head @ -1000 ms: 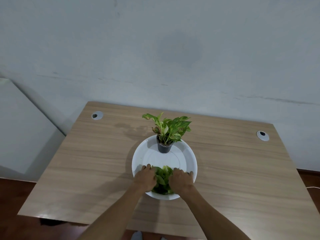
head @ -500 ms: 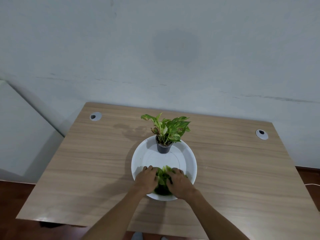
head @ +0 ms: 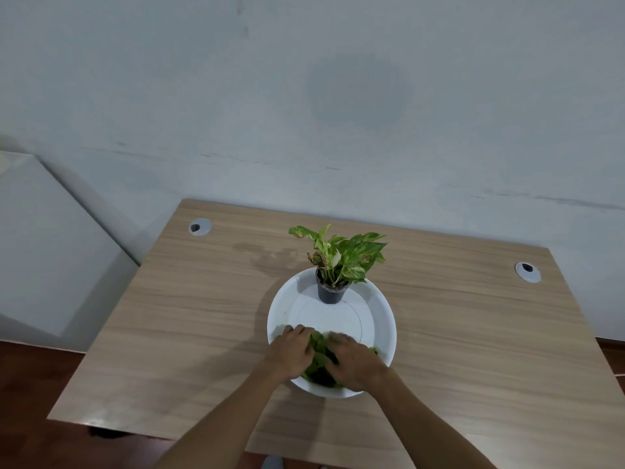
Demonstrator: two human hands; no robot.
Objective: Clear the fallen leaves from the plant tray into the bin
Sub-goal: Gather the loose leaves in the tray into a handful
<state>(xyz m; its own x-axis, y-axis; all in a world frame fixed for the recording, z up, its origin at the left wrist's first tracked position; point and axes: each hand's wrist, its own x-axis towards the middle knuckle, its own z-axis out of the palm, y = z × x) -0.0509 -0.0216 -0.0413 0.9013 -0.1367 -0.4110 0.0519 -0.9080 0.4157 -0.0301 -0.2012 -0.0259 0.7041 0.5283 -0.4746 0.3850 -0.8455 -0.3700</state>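
Note:
A round white plant tray (head: 375, 309) sits in the middle of the wooden table (head: 189, 319). At its far edge stands a small black pot (head: 330, 293) holding a green variegated plant (head: 345, 253). A pile of loose green fallen leaves (head: 319, 362) lies at the tray's near side. My left hand (head: 290, 352) and my right hand (head: 355, 362) press in on the pile from either side, fingers curled around the leaves and almost touching. Much of the pile is hidden under the hands. No bin is in view.
Two grey cable grommets sit in the table, one at the back left (head: 200, 227) and one at the right (head: 527, 271). A pale wall runs behind the table. A light grey cabinet (head: 40, 252) stands to the left. Dark red floor shows past the table's edges.
My hands have closed in toward each other around the leaf pile, squeezing it narrower. The tray and pot have stayed in place.

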